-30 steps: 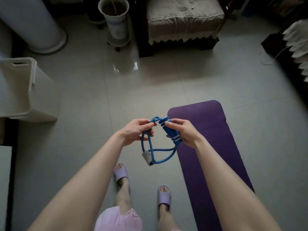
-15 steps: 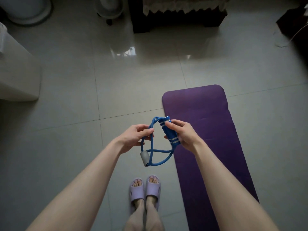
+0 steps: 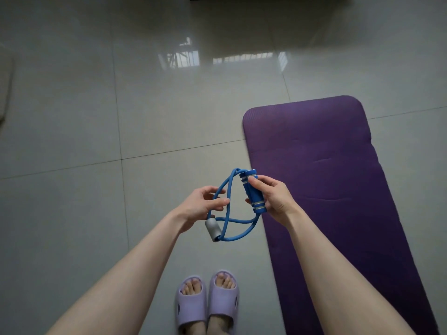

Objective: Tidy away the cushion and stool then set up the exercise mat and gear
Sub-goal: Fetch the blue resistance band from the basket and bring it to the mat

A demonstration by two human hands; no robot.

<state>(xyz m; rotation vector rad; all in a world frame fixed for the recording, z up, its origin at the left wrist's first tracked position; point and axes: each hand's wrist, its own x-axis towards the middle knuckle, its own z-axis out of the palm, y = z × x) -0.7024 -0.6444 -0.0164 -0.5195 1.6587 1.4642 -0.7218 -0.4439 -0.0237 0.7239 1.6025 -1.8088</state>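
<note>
Glossy grey tiled floor [image 3: 72, 122], window glare at 12 o'clock. Purple exercise mat [image 3: 326, 160] lies flat on it, running from 2 to 5 o'clock, rounded corners, a few shallow creases. Resistance band [image 3: 227, 221] held in the air at centre, just left of the mat's edge: blue tubing crossed into a figure-eight, grey sleeve [image 3: 212, 229] at its 7 o'clock, blue foam handle [image 3: 252, 192] with pale rings. Right hand [image 3: 273, 199] wrapped round the handle. Left hand [image 3: 200, 206] pinches the tubing between thumb and fingers. Lilac slippers [image 3: 208, 301] at 6 o'clock.
</note>
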